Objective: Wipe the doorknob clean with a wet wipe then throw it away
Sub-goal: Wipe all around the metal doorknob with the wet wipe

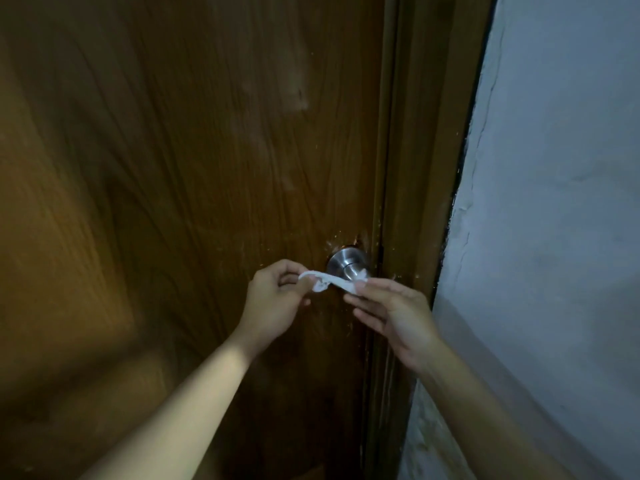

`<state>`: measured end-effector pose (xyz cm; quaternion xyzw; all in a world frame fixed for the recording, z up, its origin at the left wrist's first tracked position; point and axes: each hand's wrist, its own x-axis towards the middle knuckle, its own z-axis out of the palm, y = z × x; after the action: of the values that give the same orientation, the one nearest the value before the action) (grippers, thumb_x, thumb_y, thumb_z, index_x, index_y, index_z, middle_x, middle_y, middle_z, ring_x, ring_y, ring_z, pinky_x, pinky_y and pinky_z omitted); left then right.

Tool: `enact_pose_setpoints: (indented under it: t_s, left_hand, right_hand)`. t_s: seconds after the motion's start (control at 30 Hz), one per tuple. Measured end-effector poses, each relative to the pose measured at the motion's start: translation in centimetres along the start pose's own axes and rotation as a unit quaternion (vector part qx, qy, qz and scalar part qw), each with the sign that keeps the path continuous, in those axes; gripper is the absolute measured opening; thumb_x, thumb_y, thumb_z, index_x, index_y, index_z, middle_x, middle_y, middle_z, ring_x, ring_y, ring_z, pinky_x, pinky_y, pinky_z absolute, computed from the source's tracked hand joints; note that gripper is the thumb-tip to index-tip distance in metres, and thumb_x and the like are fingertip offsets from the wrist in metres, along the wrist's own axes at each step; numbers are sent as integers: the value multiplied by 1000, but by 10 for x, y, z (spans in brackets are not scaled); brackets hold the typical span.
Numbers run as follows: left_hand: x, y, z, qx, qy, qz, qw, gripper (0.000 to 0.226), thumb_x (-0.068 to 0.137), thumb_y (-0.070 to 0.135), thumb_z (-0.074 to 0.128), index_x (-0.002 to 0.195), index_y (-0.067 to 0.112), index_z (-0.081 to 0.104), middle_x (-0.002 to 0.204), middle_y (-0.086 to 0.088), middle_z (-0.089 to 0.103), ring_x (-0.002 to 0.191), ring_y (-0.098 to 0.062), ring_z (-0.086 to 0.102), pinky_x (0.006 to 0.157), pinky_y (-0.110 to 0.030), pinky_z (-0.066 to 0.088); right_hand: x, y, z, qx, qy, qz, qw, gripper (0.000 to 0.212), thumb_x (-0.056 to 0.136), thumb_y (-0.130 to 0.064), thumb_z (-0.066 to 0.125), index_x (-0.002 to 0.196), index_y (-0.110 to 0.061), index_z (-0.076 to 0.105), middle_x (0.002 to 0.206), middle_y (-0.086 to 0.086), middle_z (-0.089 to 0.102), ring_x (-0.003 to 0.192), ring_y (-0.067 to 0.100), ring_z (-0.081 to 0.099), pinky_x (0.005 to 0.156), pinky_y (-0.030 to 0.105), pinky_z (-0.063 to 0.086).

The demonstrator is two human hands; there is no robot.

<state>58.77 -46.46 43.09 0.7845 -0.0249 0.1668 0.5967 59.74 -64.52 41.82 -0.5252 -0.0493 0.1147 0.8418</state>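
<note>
The person's 2 hands are stretching a white wet wipe (pixel 329 281) into a twisted strip right at the silver doorknob (pixel 347 265). The left hand (pixel 273 299) is pinching the left end of the wipe, its fingers curling round the bunched cloth. The right hand (pixel 391 311) is pinching the right end between thumb and fingertips, with the other fingers lying straighter below. The strip is running from left to right across the near, lower part of the doorknob; whether it is pressing on the metal or hanging just in front of it cannot be told. The knob's upper half and its round plate are showing above the wipe.

The doorknob is sitting near the right edge of a brown wooden door (pixel 180 168), which is filling the left and middle of the view. Small pale flecks are dotting the wood around the knob. Just right of the knob a brown door frame (pixel 420 150) is running from top to bottom, and right of that a pale blue-grey wall (pixel 561 168) is showing a rough, cracked edge beside the frame.
</note>
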Motion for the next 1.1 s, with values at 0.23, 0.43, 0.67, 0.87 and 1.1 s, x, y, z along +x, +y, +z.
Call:
enact_pose_setpoints:
  t_s: [0.23, 0.43, 0.67, 0.87, 1.1]
  left_hand:
    - [13, 16, 8, 47, 78, 107, 990, 15, 79, 3, 65, 85, 17, 62, 83, 3, 65, 66, -3, 62, 54, -12, 47]
    - [16, -6, 25, 199, 70, 131, 969, 14, 80, 4, 64, 86, 16, 65, 87, 3, 61, 72, -4, 59, 60, -11, 48]
    - [0, -36, 40, 229, -13, 106, 968, 14, 81, 6, 64, 89, 16, 68, 81, 12, 56, 67, 4, 57, 58, -1, 42]
    - [1, -31, 27, 202, 80, 183, 959, 11, 79, 6, 67, 84, 15, 68, 76, 10, 58, 73, 3, 58, 56, -4, 42]
    - [21, -15, 30, 190, 107, 123, 968, 9, 79, 8, 67, 78, 17, 68, 79, 3, 64, 65, -3, 59, 55, -10, 47]
  right_hand:
    - [16, -35, 6, -346, 130, -401, 838, 25, 79, 3, 64, 97, -14, 65, 90, -6, 63, 79, 4, 62, 69, 11, 52]
    - [30, -5, -18, -635, 80, -405, 652, 26, 81, 4, 61, 106, -2, 65, 95, 16, 62, 76, 23, 61, 69, 19, 46]
    - [14, 47, -53, -660, 46, -320, 678, 17, 76, 1, 67, 92, -4, 70, 88, 10, 64, 68, 15, 61, 61, 1, 30]
    - [7, 28, -41, -565, 102, -469, 671, 18, 81, -9, 54, 88, 0, 68, 83, 13, 61, 64, 7, 50, 55, 11, 46]
    - [30, 1, -25, -616, 99, -418, 660, 27, 75, 10, 66, 99, 0, 68, 87, 20, 60, 66, 19, 56, 64, 8, 39]
